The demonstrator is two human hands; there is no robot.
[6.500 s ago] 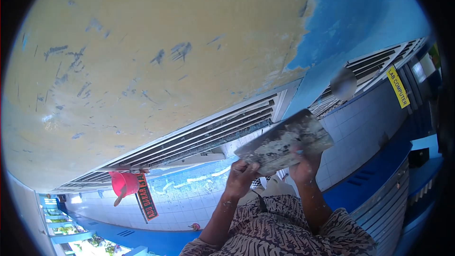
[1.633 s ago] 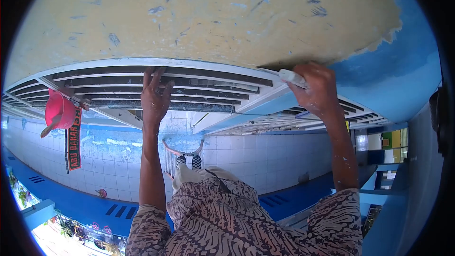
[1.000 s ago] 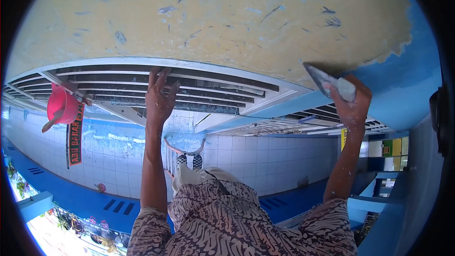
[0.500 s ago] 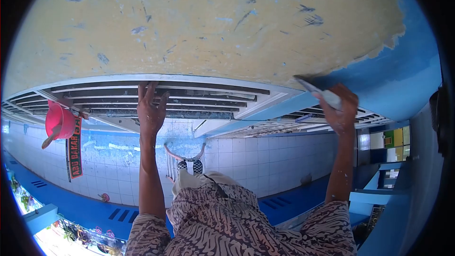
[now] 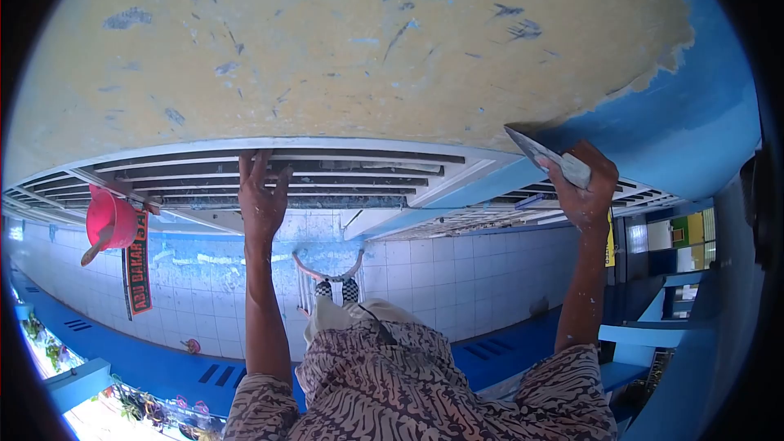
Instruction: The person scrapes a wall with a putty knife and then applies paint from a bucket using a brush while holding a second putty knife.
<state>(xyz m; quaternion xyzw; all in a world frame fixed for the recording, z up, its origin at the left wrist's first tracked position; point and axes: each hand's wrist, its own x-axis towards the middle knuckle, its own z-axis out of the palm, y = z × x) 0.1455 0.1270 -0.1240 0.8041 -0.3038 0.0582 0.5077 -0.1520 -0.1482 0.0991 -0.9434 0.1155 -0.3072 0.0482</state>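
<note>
My right hand (image 5: 586,186) grips a putty knife (image 5: 545,156) by its pale handle. The blade tip touches the wall where the yellowish putty coat (image 5: 343,41) meets the bare blue paint (image 5: 694,114). My left hand (image 5: 261,192) is raised with fingers spread and rests against the slatted vent frame (image 5: 327,171) under the putty area, holding nothing. Both arms reach up from a patterned shirt at the bottom of the view.
A pink bucket (image 5: 110,220) with a stick in it hangs at the left end of the vent. Beside it is a black sign with red letters (image 5: 139,269). Far below are white wall tiles (image 5: 457,269), a ladder top (image 5: 327,278) and my checkered shoes.
Several seconds ago both hands held a putty-smeared board. Since then the left hand went to the vent frame, and the right hand swept the knife rightwards along the putty's lower edge.
</note>
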